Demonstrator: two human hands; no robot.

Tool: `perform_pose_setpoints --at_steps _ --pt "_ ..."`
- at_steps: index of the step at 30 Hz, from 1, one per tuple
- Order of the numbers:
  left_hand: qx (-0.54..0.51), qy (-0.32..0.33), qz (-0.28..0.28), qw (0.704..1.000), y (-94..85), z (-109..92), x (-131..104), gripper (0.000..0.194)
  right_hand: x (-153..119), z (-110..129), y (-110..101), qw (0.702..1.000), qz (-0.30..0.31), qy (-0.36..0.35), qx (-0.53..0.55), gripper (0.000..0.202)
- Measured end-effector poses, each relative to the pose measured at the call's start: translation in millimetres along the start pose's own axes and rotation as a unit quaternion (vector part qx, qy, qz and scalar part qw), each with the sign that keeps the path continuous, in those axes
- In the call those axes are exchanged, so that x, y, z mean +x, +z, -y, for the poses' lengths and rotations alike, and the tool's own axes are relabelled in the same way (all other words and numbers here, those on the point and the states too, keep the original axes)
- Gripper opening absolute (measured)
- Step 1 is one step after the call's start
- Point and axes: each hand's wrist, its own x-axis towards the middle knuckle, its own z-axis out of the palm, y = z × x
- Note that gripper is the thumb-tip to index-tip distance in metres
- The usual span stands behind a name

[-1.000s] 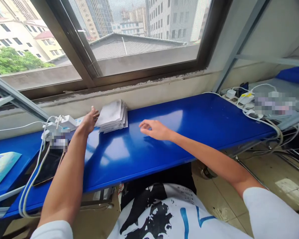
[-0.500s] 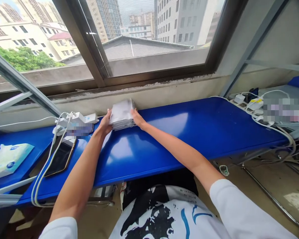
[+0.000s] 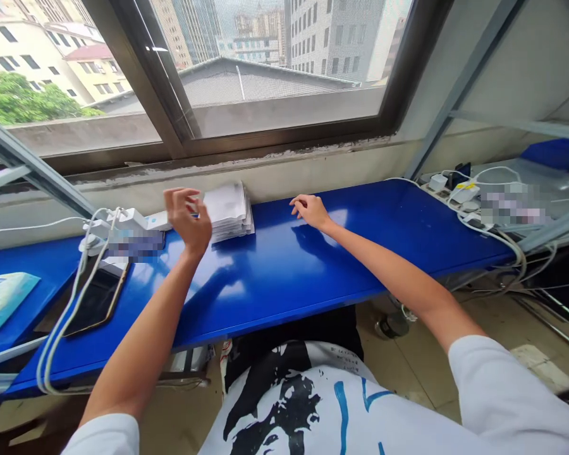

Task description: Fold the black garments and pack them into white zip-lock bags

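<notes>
A stack of flat, pale plastic-looking packets [image 3: 227, 212] rests on the blue table [image 3: 275, 272] against the wall under the window. Just left of the stack, my left hand [image 3: 188, 218] is raised with its fingers loosely curled and apart, holding nothing; it is slightly blurred and covers part of the stack's left side. To the right of the stack, my right hand [image 3: 310, 210] hovers over the table, fingers bent and apart, with nothing in it. A gap of blue tabletop lies between it and the packets.
On the left are a black phone [image 3: 97, 297], white plugs and a power strip [image 3: 130, 221], looped white cables [image 3: 71, 316] and a tissue pack [image 3: 7, 297]. More chargers and cables [image 3: 464, 193] lie on the right. Grey metal posts [image 3: 459, 95] rise at both sides.
Both hands have let go of the packet stack. My right hand has moved away to the right, and my left hand has lifted off to the left. The stack stays by the wall.
</notes>
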Motion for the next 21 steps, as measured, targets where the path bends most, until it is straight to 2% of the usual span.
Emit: perform_pose_setpoints --at_steps 2,4,6,7,12,21 --pt "0.041 0.149 0.086 0.984 16.2 -24.9 -22.4 0.024 -16.9 -4.8 -8.5 0.999 0.005 -0.028 -0.040 0.029" --pt "0.067 0.271 0.212 0.937 35.0 -44.1 -45.8 0.020 -29.1 -4.2 -6.3 0.995 0.036 -0.058 -0.071 0.028" --pt "0.086 0.343 0.303 0.885 50.9 -53.8 -65.1 0.021 -35.8 -0.7 0.1 0.989 0.072 -0.087 -0.092 0.027" --pt "0.092 0.362 0.326 0.868 56.7 -55.1 -72.2 0.022 -37.6 1.2 3.1 0.986 0.086 -0.100 -0.100 0.027" --pt "0.097 0.364 0.364 0.852 66.0 -47.0 -80.9 0.022 -44.0 4.9 5.9 0.976 0.115 -0.135 -0.123 0.027" --pt "0.124 0.329 0.373 0.859 54.9 -40.8 -70.8 0.023 -47.2 1.6 0.2 0.976 0.127 -0.137 -0.110 0.032"
